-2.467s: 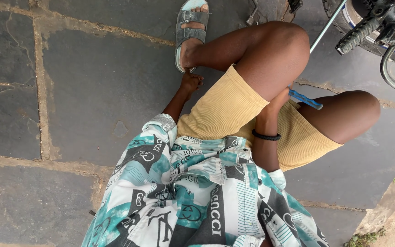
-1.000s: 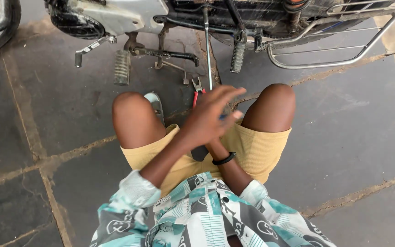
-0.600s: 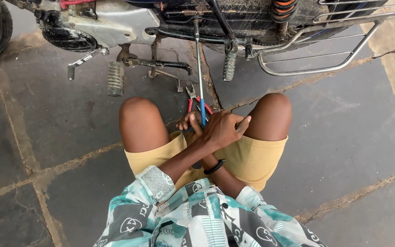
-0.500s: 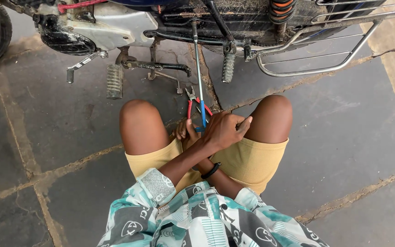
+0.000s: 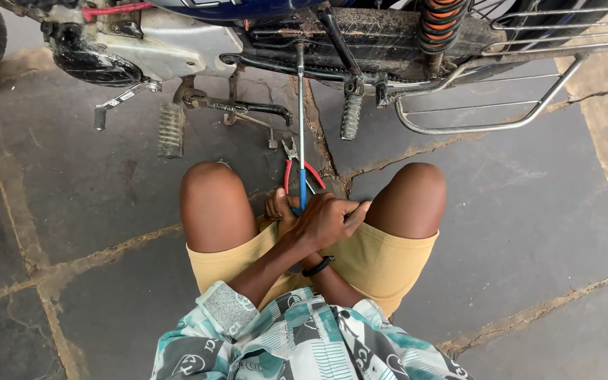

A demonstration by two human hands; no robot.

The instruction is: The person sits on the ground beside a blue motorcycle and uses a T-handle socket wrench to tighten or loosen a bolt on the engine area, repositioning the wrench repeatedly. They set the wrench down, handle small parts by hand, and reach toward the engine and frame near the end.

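Left hand: the left hand [image 5: 328, 219] lies on top, between the 2 bare knees, fingers curled shut around the blue handle of the screwdriver [image 5: 300, 127]
Right hand: the right hand [image 5: 279, 209] sits just beside and partly under the left one, its wrist ringed by a black band; it is pressed to the same handle, though I cannot tell whether its fingers are closed on it
Screwdriver: a long thin metal shaft rises nearly straight up the view from the hands, its tip meeting the dark frame under the motorcycle [image 5: 360, 35]
Pliers: red-handled pliers [image 5: 295, 165] lie on the ground just beyond the hands, their handles spread to either side of the shaft
Footpegs: 1 ribbed footpeg [image 5: 171, 129] hangs to the left of the shaft, a smaller one [image 5: 350, 116] to the right
Rack: a bent chrome guard [image 5: 487, 119] reaches off to the right
Ground: grey stone slabs [image 5: 529, 211] with cracked joints
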